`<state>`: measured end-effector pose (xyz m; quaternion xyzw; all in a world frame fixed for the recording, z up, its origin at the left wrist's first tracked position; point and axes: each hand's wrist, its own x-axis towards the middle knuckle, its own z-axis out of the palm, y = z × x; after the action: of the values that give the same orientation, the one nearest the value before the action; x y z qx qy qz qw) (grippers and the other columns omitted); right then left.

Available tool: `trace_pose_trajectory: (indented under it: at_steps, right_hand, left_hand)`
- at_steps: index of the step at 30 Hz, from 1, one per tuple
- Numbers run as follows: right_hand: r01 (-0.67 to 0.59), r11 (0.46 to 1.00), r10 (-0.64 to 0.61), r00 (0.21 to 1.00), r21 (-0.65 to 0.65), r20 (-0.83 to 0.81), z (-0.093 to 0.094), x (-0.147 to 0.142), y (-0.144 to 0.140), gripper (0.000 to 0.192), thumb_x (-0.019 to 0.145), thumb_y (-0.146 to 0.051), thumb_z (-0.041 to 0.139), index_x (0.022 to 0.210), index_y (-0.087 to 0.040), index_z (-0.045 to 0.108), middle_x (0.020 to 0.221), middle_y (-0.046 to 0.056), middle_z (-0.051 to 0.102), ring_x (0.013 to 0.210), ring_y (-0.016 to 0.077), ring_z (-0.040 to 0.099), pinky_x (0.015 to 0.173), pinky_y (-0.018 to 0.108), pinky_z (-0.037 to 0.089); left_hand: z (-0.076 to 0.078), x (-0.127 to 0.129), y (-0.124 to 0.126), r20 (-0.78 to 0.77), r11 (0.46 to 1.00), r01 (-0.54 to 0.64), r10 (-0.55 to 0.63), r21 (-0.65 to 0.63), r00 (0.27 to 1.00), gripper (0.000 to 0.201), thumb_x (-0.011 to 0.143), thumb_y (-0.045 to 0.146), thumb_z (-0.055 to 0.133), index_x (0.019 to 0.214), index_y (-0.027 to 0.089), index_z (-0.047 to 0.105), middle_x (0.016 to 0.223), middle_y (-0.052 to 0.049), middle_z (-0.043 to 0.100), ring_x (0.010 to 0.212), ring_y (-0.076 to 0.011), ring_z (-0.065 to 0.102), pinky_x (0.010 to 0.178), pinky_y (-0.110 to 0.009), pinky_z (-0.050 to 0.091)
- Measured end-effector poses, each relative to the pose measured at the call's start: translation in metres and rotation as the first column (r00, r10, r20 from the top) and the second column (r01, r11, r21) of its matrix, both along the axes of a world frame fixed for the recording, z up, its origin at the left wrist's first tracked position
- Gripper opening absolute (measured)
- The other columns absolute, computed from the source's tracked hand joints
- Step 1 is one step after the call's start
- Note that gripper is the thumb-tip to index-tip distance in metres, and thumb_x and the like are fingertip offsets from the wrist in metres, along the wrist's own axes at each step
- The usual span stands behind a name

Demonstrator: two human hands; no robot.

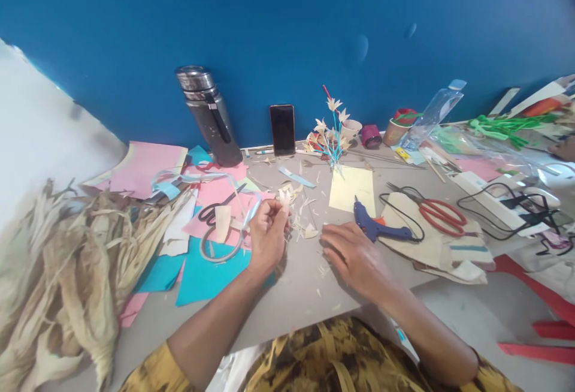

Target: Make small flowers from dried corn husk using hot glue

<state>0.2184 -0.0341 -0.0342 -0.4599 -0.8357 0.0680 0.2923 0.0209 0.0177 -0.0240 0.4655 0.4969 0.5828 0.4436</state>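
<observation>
A small cream husk piece (284,198), thin and papery, is pinched in the curled fingers of the left hand (267,236), which is raised slightly above the grey board (305,284). The right hand (353,254) is laid flat and palm down on the board, fingers stretched out and nothing gripped; pale husk scraps (309,231) are scattered just beside its fingertips.

Just right of that hand a blue glue gun (375,227) is lying on its side, with a square yellow sheet (353,188) beyond it. Further right, red-handled scissors (442,213) rest on a cream cloth (431,242).

To the left of the left hand, black scissors (215,209) lie on overlapping pink and turquoise paper sheets (202,272). At the near left a heap of dry, fibrous corn husks (67,272) is piled.

Along the far edge, against the blue wall, a dark metal flask (209,113) stands tilted, a black phone (283,129) is propped upright, and a bunch of cream husk flowers (332,128) on thin blue stems is set.
</observation>
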Motion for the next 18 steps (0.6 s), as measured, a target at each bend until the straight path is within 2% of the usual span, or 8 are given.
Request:
trace_pose_trajectory:
  at_steps: [5, 9, 11, 15, 18]
  right_hand:
    - [-0.028, 0.998, 0.034, 0.994, -0.057, 0.105, 0.005, -0.011, 0.009, 0.021, 0.096, -0.02, 0.059, 0.113, -0.021, 0.07, 0.133, 0.01, 0.065, 0.113, 0.0302, 0.053, 0.095, 0.046, 0.047]
    - [0.083, 0.995, -0.08, 0.996, -0.056, 0.049, 0.002, -0.014, 0.022, 0.024, 0.097, -0.019, 0.056, 0.116, -0.018, 0.069, 0.12, 0.011, 0.07, 0.108, 0.0296, 0.054, 0.093, 0.043, 0.048]
    - [0.097, 0.991, -0.092, 0.994, -0.09, 0.055, 0.001, -0.016, 0.031, 0.026, 0.096, -0.016, 0.055, 0.118, -0.016, 0.068, 0.116, 0.011, 0.07, 0.106, 0.0291, 0.055, 0.093, 0.042, 0.048]
    - [-0.026, 0.99, 0.043, 0.991, -0.136, 0.126, 0.001, -0.023, 0.043, 0.036, 0.092, -0.008, 0.053, 0.125, -0.016, 0.066, 0.129, 0.011, 0.066, 0.111, 0.0282, 0.052, 0.097, 0.041, 0.047]
    - [-0.061, 0.983, 0.091, 0.981, -0.175, 0.169, 0.002, -0.026, 0.044, 0.036, 0.09, -0.005, 0.053, 0.12, -0.017, 0.068, 0.119, 0.01, 0.07, 0.105, 0.0272, 0.053, 0.095, 0.04, 0.046]
  left_hand:
    - [-0.001, -0.002, 0.002, -0.002, 1.0, -0.019, 0.019, 0.021, 1.0, 0.015, 0.09, 0.03, 0.061, 0.08, 0.02, 0.056, 0.071, 0.003, 0.059, 0.058, -0.0093, 0.052, 0.058, -0.023, 0.043]
    - [-0.001, -0.003, 0.003, -0.01, 1.0, -0.021, 0.021, 0.014, 1.0, 0.014, 0.089, 0.03, 0.062, 0.08, 0.02, 0.057, 0.072, 0.003, 0.06, 0.058, -0.0094, 0.052, 0.058, -0.023, 0.043]
    - [-0.001, -0.002, 0.003, -0.017, 1.0, -0.023, 0.023, 0.007, 1.0, 0.015, 0.089, 0.03, 0.062, 0.08, 0.02, 0.057, 0.071, 0.002, 0.06, 0.058, -0.0095, 0.052, 0.057, -0.022, 0.043]
    - [0.003, -0.003, 0.002, -0.026, 0.999, -0.035, 0.035, 0.008, 0.999, 0.016, 0.088, 0.032, 0.063, 0.079, 0.02, 0.057, 0.071, 0.002, 0.061, 0.058, -0.01, 0.052, 0.057, -0.023, 0.042]
    - [0.006, -0.004, 0.002, -0.018, 0.999, -0.033, 0.033, 0.004, 0.999, 0.017, 0.088, 0.032, 0.063, 0.078, 0.02, 0.056, 0.07, 0.001, 0.061, 0.057, -0.0105, 0.052, 0.056, -0.023, 0.042]
